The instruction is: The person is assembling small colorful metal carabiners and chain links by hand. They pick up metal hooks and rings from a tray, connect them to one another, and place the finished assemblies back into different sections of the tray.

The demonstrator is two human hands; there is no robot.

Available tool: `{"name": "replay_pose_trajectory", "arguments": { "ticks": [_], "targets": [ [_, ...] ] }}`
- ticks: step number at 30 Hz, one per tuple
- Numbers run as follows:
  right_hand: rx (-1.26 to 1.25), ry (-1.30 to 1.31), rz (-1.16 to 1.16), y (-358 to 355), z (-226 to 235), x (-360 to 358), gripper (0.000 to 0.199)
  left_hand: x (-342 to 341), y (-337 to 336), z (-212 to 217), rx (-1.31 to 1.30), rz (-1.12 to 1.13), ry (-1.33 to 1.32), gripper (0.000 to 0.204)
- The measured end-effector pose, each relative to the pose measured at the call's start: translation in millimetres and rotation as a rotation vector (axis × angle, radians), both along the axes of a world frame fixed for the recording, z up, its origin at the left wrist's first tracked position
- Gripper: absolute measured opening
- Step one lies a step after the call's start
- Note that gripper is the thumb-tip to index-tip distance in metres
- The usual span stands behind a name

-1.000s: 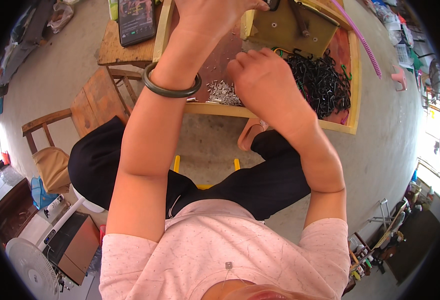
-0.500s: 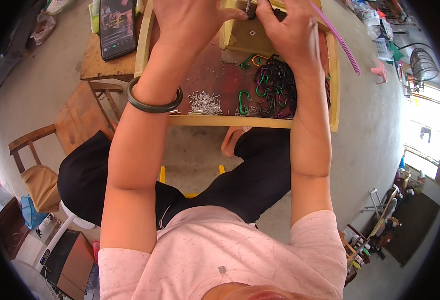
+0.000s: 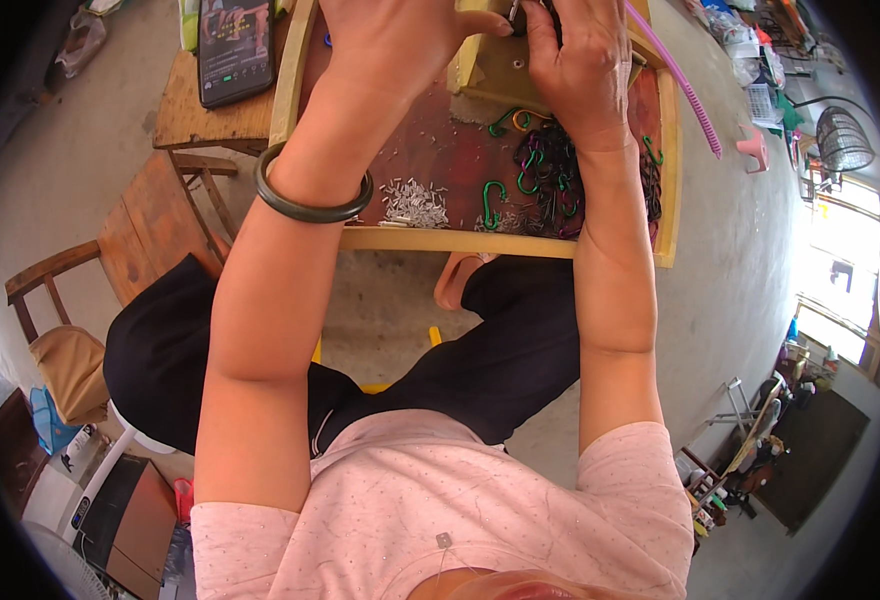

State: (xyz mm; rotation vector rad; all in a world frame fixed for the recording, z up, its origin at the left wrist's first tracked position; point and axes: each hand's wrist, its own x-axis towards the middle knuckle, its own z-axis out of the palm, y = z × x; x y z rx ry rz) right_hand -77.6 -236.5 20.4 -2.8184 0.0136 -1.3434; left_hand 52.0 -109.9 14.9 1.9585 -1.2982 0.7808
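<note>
At the top edge, my left hand [image 3: 400, 45] stretches its thumb toward a small dark and silvery piece [image 3: 516, 14]; its other fingers are cut off by the picture's edge. From the other side my right hand [image 3: 585, 75] reaches the same piece, thumb bent in. Its kind is hard to make out. Both hands are over a yellowish block-like fixture [image 3: 495, 75] on a wooden-rimmed work tray [image 3: 440, 240]. Below my right hand lies a heap of black, green and purple carabiner-like hooks [image 3: 550, 180]. Small silvery pins [image 3: 415, 203] are piled nearer my left wrist.
A phone [image 3: 237, 55] rests on a wooden stool [image 3: 185, 115] left of the tray. A wooden chair [image 3: 145, 235] stands lower left. A purple coiled cord [image 3: 685, 85] hangs along the tray's right side. My legs [image 3: 500, 350] are beneath the tray.
Both hands stay close together at the fixture, having moved slightly; the right hand is a little lower. The whole view has shifted slightly.
</note>
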Motion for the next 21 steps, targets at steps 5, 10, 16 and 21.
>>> {"name": "replay_pose_trajectory", "arguments": {
  "ticks": [5, 10, 16, 21],
  "targets": [
    [0.005, -0.005, -0.018, 2.2, -1.1, -0.8, 0.007, -1.2, 0.6, 1.2, 0.026, -0.009, 0.023, 0.058],
    [0.004, -0.029, -0.011, 2.2, -1.3, -0.6, 0.008, -2.7, 0.1, 2.7, 0.028, -0.01, 0.021, 0.057],
    [-0.057, 0.084, -0.238, 22.8, 9.8, -4.8, 0.011, -1.2, -0.7, 2.1, 0.023, 0.001, 0.013, 0.057],
    [0.754, 0.042, -0.099, 9.6, 14.7, -8.3, 0.026, -3.9, -0.1, 3.4, 0.022, 0.014, 0.032, 0.059]
  ]
}}
